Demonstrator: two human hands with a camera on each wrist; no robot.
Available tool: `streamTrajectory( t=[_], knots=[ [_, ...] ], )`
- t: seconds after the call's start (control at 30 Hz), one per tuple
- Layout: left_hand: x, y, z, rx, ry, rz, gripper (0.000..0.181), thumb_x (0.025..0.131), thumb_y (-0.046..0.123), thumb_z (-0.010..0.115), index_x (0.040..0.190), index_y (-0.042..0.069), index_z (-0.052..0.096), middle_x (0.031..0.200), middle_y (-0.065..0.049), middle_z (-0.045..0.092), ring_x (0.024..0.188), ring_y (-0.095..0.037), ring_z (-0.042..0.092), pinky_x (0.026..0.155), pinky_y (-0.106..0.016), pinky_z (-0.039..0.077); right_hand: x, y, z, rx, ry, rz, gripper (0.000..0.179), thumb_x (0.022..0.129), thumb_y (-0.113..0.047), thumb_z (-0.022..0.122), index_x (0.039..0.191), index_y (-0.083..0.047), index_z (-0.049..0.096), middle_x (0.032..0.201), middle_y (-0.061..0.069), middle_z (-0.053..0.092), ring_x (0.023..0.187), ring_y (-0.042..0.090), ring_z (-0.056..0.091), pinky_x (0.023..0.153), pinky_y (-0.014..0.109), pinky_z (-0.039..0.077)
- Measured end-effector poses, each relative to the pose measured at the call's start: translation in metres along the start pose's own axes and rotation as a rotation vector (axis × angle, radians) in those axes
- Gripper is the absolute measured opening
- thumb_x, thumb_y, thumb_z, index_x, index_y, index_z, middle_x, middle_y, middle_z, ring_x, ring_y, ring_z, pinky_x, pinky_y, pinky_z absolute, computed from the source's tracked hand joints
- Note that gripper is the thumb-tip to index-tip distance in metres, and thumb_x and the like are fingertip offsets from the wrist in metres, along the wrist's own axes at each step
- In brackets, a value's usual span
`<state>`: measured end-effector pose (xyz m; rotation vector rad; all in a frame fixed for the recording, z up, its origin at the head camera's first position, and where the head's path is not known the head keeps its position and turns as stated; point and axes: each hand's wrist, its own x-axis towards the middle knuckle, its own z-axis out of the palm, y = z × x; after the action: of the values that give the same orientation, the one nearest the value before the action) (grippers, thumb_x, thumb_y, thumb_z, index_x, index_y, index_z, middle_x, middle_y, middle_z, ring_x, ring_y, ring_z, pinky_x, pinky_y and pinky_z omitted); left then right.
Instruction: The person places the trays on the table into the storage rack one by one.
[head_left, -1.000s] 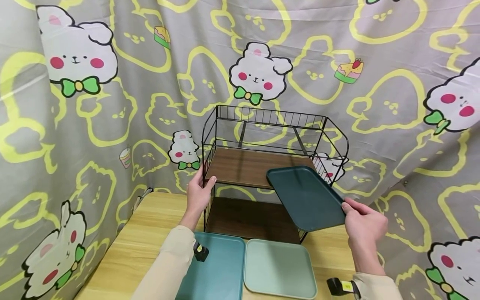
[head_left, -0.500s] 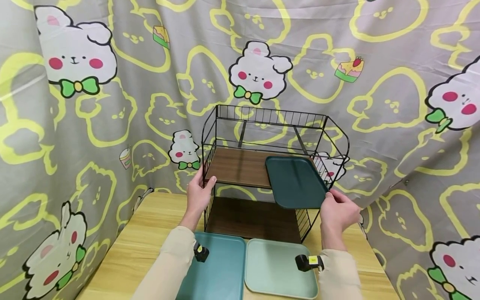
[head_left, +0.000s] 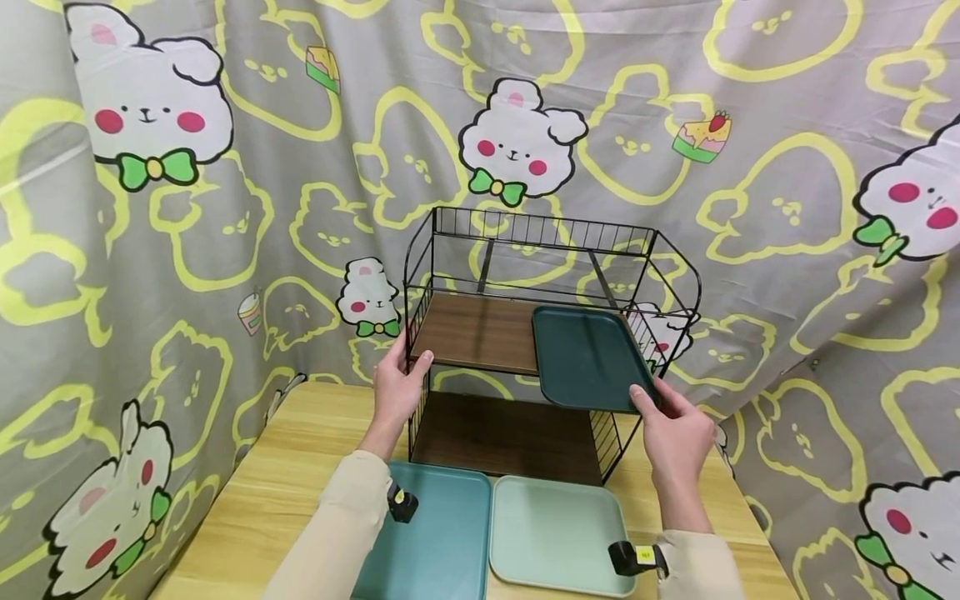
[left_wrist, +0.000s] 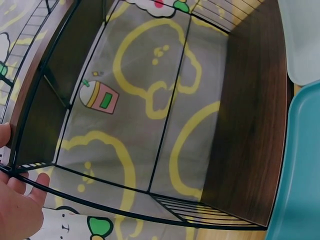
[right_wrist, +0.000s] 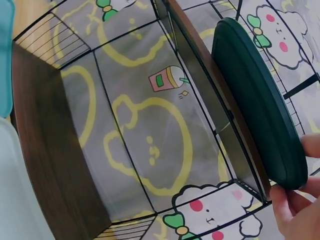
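Observation:
A black wire rack (head_left: 543, 223) with brown wooden shelves stands on the table. My left hand (head_left: 400, 383) grips its left front post at the upper shelf (head_left: 480, 332), thumb on the board's edge. A dark green tray (head_left: 588, 358) lies over the right part of that shelf, its near end sticking out past the front edge. By the near right corner my right hand (head_left: 678, 433) pinches it, thumb on top. In the right wrist view the tray (right_wrist: 255, 100) sits low over the upper board, and the right hand's fingers (right_wrist: 285, 205) wrap under its corner.
On the wooden table (head_left: 247, 492) in front of the rack lie a teal tray (head_left: 442, 533) and a pale green tray (head_left: 558, 533), side by side. The lower shelf (head_left: 502, 433) is behind them. A patterned curtain (head_left: 315, 208) hangs close around the table.
The dark green tray has moved back and left onto the upper shelf, levelling out. My right hand followed it, and its thumb is now on top of the tray. The left hand has stayed put.

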<state>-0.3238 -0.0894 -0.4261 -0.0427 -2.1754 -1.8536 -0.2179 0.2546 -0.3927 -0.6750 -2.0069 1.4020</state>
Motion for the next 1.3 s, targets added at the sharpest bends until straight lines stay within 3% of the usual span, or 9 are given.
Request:
streamTrajectory(
  t=[0.2, 0.3, 0.43, 0.6, 0.67, 0.73, 0.83, 0.9, 1.3],
  knots=[
    [0.001, 0.0, 0.0, -0.008, 0.009, 0.004, 0.066, 0.107, 0.026, 0.066, 0.166, 0.026, 0.037, 0.172, -0.005, 0.039, 0.156, -0.032, 0.042, 0.126, -0.051, 0.04, -0.003, 0.002, -0.004, -0.074, -0.039, -0.11, 0.062, 0.092, -0.043, 0.083, 0.142, -0.01, 0.069, 0.133, 0.023, 0.073, 0.078, -0.02, 0.052, 0.067, -0.001, 0.043],
    [0.0, 0.001, 0.001, -0.01, 0.005, -0.001, 0.066, 0.107, 0.026, 0.066, 0.167, 0.024, 0.037, 0.171, -0.005, 0.04, 0.156, -0.032, 0.042, 0.126, -0.051, 0.04, -0.005, 0.003, -0.007, -0.134, -0.045, -0.153, 0.068, 0.09, -0.048, 0.083, 0.144, -0.009, 0.067, 0.127, 0.024, 0.074, 0.074, -0.018, 0.051, 0.065, 0.003, 0.04],
    [-0.001, 0.001, 0.002, -0.016, -0.009, -0.01, 0.066, 0.107, 0.028, 0.065, 0.167, 0.026, 0.036, 0.171, -0.005, 0.04, 0.158, -0.031, 0.04, 0.128, -0.049, 0.037, -0.007, 0.003, -0.013, -0.169, -0.109, -0.145, 0.082, 0.085, -0.053, 0.087, 0.15, -0.011, 0.061, 0.125, 0.023, 0.074, 0.085, 0.004, 0.062, 0.065, 0.009, 0.042],
    [0.0, 0.001, 0.001, -0.016, 0.0, -0.003, 0.066, 0.107, 0.027, 0.066, 0.166, 0.028, 0.038, 0.171, -0.005, 0.04, 0.157, -0.031, 0.042, 0.127, -0.049, 0.039, -0.009, 0.001, -0.016, -0.191, -0.211, -0.118, 0.101, 0.081, -0.054, 0.09, 0.16, -0.009, 0.047, 0.15, 0.026, 0.06, 0.128, 0.038, 0.066, 0.069, -0.001, 0.038],
    [0.0, 0.001, 0.001, -0.019, 0.001, 0.002, 0.065, 0.107, 0.026, 0.066, 0.166, 0.028, 0.038, 0.17, -0.005, 0.041, 0.156, -0.03, 0.044, 0.126, -0.049, 0.041, -0.011, -0.001, -0.015, -0.209, -0.218, -0.115, 0.105, 0.081, -0.054, 0.09, 0.161, -0.007, 0.043, 0.156, 0.028, 0.052, 0.138, 0.041, 0.06, 0.082, 0.006, 0.047],
    [0.0, 0.001, 0.001, -0.025, 0.0, 0.005, 0.065, 0.107, 0.026, 0.066, 0.166, 0.028, 0.039, 0.169, -0.004, 0.043, 0.156, -0.03, 0.044, 0.126, -0.048, 0.041, -0.011, -0.002, -0.012, -0.231, -0.205, -0.122, 0.106, 0.081, -0.054, 0.09, 0.161, -0.005, 0.042, 0.156, 0.03, 0.051, 0.138, 0.044, 0.058, 0.094, 0.024, 0.055],
    [0.0, 0.0, 0.001, -0.024, 0.001, 0.0, 0.065, 0.107, 0.026, 0.066, 0.166, 0.029, 0.039, 0.17, -0.004, 0.042, 0.156, -0.03, 0.044, 0.126, -0.048, 0.041, -0.008, -0.003, -0.006, -0.273, -0.173, -0.139, 0.106, 0.082, -0.056, 0.089, 0.16, -0.002, 0.043, 0.152, 0.033, 0.052, 0.131, 0.046, 0.059, 0.104, 0.058, 0.05],
    [0.001, 0.0, 0.001, -0.02, 0.003, -0.004, 0.065, 0.107, 0.027, 0.066, 0.166, 0.028, 0.038, 0.171, -0.005, 0.04, 0.155, -0.031, 0.044, 0.125, -0.049, 0.041, -0.005, -0.003, -0.002, -0.292, -0.163, -0.143, 0.107, 0.081, -0.058, 0.088, 0.16, -0.001, 0.043, 0.148, 0.034, 0.053, 0.128, 0.047, 0.058, 0.103, 0.06, 0.048],
    [0.002, -0.002, 0.002, -0.015, 0.008, -0.002, 0.066, 0.107, 0.027, 0.066, 0.166, 0.026, 0.038, 0.17, -0.005, 0.042, 0.155, -0.031, 0.044, 0.126, -0.05, 0.041, 0.011, 0.002, 0.008, -0.263, -0.098, -0.133, 0.099, 0.08, -0.055, 0.09, 0.157, -0.004, 0.052, 0.134, 0.025, 0.053, 0.118, 0.038, 0.053, 0.089, 0.042, 0.039]
  ],
)
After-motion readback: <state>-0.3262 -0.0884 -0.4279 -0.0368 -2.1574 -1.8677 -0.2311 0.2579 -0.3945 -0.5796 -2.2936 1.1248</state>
